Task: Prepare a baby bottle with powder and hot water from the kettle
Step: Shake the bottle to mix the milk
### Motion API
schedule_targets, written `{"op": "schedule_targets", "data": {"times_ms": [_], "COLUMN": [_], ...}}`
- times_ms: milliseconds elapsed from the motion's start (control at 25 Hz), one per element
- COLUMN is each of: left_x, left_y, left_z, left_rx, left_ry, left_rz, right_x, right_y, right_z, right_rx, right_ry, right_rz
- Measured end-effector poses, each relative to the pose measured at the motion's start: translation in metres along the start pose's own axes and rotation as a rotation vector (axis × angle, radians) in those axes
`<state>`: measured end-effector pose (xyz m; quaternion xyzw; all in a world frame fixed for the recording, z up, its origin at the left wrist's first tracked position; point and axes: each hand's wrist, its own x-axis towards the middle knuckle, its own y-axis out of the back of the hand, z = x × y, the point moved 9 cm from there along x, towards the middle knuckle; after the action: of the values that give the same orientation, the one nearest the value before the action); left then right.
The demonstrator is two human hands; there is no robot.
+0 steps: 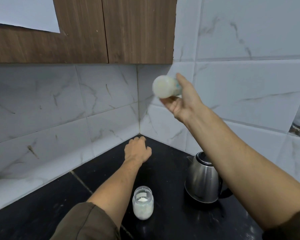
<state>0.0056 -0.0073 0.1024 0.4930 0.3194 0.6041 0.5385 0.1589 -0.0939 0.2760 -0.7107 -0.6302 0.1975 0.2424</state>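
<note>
Wood-grain cabinet doors (pixel 76 35) hang high up and to the left of the kettle (pixel 203 181), above a wall of pale marbled tiles (pixel 42 101). Lower down, the black counter (pixel 163 170) runs into the tiled corner.

The left arm comes up from the bottom edge in a rolled olive sleeve (pixel 87 222) and stretches nearly straight toward that corner. The left hand (pixel 137 150) sits low over the counter, left of the kettle and farther back, with its back turned up and its fingers loosely curled downward. It grasps nothing that can be seen; whether the fingertips touch the counter is not clear.

A clear jar (pixel 142 203) with white powder in it stands upright on the counter, left of the kettle and a little nearer the camera, just beside the left forearm.

The bottle (pixel 165 86) is in the air, well above the kettle and slightly left of it. It is blurred and tilted so that one round, milky-white end faces the camera; which end cannot be told. The right hand (pixel 185 99) grips it, thumb over the top, fingers curled beneath.

The steel kettle stands upright, lid down, spout toward the corner. The bare right forearm crosses above its right side, rising diagonally from the lower right corner.
</note>
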Motion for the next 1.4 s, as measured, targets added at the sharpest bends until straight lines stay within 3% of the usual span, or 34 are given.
{"op": "schedule_targets", "data": {"times_ms": [80, 120, 280, 320, 480, 640, 680, 840, 1000, 1200, 1360, 1400], "left_x": [0.002, 0.002, 0.0, 0.0, 0.002, -0.001, -0.002, 0.001, -0.001, 0.001, 0.0, 0.0], "left_y": [-0.001, -0.001, -0.003, -0.003, -0.002, -0.005, -0.005, -0.001, -0.001, -0.002, -0.003, -0.003], "left_z": [0.0, 0.001, 0.006, 0.006, 0.003, 0.005, 0.003, -0.003, -0.003, -0.006, -0.004, -0.004], "left_rx": [0.001, 0.0, -0.006, -0.007, -0.003, 0.005, 0.003, -0.004, -0.005, 0.004, 0.002, 0.0], "left_ry": [0.0, -0.004, -0.017, -0.014, -0.002, -0.023, -0.014, 0.0, -0.004, 0.001, -0.005, -0.005], "left_rz": [-0.003, -0.002, -0.002, -0.002, -0.007, -0.003, -0.003, 0.006, 0.012, 0.011, 0.013, 0.013], "right_x": [-0.01, -0.013, -0.002, -0.002, -0.019, -0.009, -0.008, -0.017, -0.009, -0.017, -0.007, -0.006], "right_y": [-0.015, -0.02, -0.002, 0.0, -0.023, -0.009, -0.006, -0.014, 0.001, -0.015, 0.0, -0.001], "right_z": [0.006, 0.005, -0.009, -0.005, 0.014, -0.006, -0.005, 0.014, 0.009, 0.021, 0.013, 0.016], "right_rx": [-0.296, -0.333, 0.092, 0.07, -0.441, -0.056, -0.049, -0.443, -0.094, -0.453, -0.09, -0.102], "right_ry": [-0.021, 0.005, 0.056, 0.029, -0.031, 0.034, 0.021, -0.019, -0.031, -0.057, -0.071, -0.093], "right_rz": [-0.118, -0.138, 0.033, 0.03, -0.2, -0.038, -0.036, -0.198, -0.022, -0.206, -0.003, -0.018]}}
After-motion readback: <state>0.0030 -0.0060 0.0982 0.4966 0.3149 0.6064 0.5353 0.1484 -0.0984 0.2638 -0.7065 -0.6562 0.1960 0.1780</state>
